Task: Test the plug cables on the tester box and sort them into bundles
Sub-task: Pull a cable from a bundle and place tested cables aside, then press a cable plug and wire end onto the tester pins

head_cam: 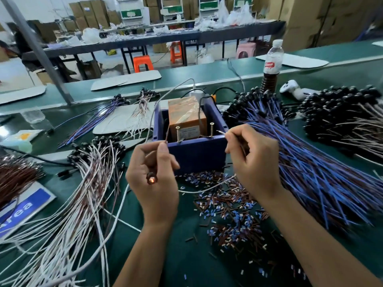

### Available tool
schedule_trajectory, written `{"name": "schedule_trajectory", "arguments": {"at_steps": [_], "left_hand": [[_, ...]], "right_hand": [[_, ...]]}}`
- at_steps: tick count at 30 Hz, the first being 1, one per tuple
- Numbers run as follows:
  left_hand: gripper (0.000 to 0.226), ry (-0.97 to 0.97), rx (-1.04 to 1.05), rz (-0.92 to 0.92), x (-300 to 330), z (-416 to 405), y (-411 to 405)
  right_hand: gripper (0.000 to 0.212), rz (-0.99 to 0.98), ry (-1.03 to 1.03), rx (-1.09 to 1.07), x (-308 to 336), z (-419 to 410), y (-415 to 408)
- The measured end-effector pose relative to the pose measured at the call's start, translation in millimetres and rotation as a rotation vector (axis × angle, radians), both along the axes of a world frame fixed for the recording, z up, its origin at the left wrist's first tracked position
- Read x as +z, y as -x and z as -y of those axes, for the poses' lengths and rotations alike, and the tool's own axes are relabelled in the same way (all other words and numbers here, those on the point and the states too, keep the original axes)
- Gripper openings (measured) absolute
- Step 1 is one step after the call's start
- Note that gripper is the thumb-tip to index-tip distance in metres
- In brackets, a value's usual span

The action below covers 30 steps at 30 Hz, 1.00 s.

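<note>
Left hand (153, 172) fingers clamped on lit plug cable (152, 180), lead rising toward tester box (189, 129). Right hand (251, 160) fingers pinching other bare end just beside right screw post (211, 130).

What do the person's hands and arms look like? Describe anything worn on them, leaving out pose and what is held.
Both are bare. The left hand and right hand have no gloves, and no rings or finger covers can be seen. Both forearms are uncovered down to the bottom edge of the picture: no sleeves, watch, wrist strap or bracelet show. Fingernails look short and plain. No markings are visible.
</note>
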State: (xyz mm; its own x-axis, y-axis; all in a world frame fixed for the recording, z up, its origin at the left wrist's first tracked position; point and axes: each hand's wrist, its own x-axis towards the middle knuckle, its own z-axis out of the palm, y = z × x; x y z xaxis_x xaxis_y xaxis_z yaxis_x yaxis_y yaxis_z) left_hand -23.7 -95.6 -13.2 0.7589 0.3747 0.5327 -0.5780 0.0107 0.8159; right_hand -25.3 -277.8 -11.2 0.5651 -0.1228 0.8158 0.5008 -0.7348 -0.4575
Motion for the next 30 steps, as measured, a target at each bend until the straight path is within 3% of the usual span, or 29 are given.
{"name": "schedule_trajectory", "arguments": {"at_steps": [3,8,11,14,16,19,21,23,26,28,30], "left_hand": [[0.016,-0.04,-0.043,-0.015,19,17,7],[0.021,-0.169,-0.364,-0.204,41,90,17],[0.03,-0.282,-0.619,-0.391,52,153,14],[0.023,-0.363,-0.754,-0.497,61,225,10],[0.022,-0.409,-0.79,-0.531,66,269,10],[0.021,-0.263,-0.933,-0.6,82,329,21],[0.028,-0.052,-1.033,-0.661,94,357,27],[0.037,0.105,-1.111,-0.735,104,379,33],[0.042,0.267,-1.166,-0.803,113,396,36],[0.042,0.174,-1.139,-0.763,113,399,33],[0.041,-0.074,-1.029,-0.667,108,400,24]], "right_hand": [[0.02,-0.011,-0.051,-0.02,12,19,8],[0.026,-0.218,-0.115,-0.155,34,94,32],[0.024,-0.341,-0.068,-0.396,49,159,60],[0.011,-0.518,-0.046,-0.731,66,221,94],[0.027,-0.444,0.045,-0.886,76,247,113],[0.041,-0.351,0.033,-0.745,88,262,133],[0.045,-0.509,-0.096,-0.576,86,262,133],[0.04,-0.619,-0.238,-0.416,80,264,133],[0.022,-0.541,-0.472,-0.26,73,273,136],[0.01,-0.494,-0.417,-0.388,77,284,143],[0.011,-0.481,-0.207,-0.573,85,300,153]]}}
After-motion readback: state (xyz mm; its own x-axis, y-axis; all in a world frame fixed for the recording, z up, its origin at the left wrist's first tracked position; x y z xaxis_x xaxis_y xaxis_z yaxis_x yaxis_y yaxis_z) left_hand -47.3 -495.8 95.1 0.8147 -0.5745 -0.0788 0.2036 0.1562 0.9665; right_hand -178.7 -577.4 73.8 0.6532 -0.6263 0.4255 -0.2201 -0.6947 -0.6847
